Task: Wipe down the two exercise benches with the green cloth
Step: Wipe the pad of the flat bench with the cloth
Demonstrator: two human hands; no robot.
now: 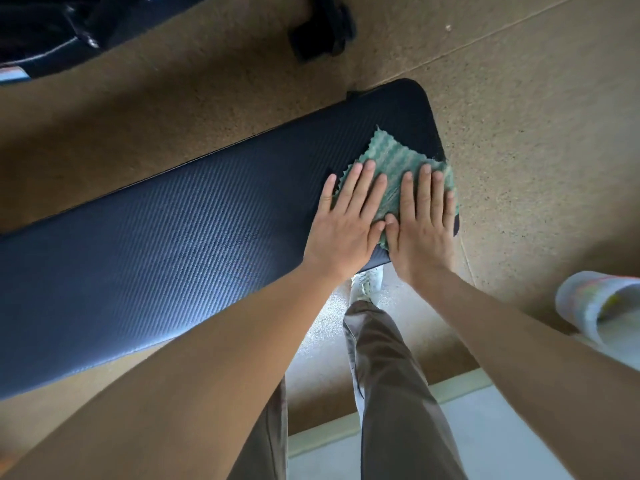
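A long dark blue padded exercise bench [194, 237] runs from the lower left to the upper right of the head view. The green cloth [394, 157] lies spread flat on its right end, with one edge hanging slightly over the bench's side. My left hand [346, 216] and my right hand [422, 220] lie side by side on the cloth, fingers straight, pressing it onto the pad. Part of another black bench or machine [52, 32] shows at the top left.
Brown speckled floor [536, 133] surrounds the bench. A black foot or bracket [322, 29] stands at the top centre. My legs and a white shoe [367, 282] are below the bench's end. A pale rolled object [595, 303] lies at the right edge.
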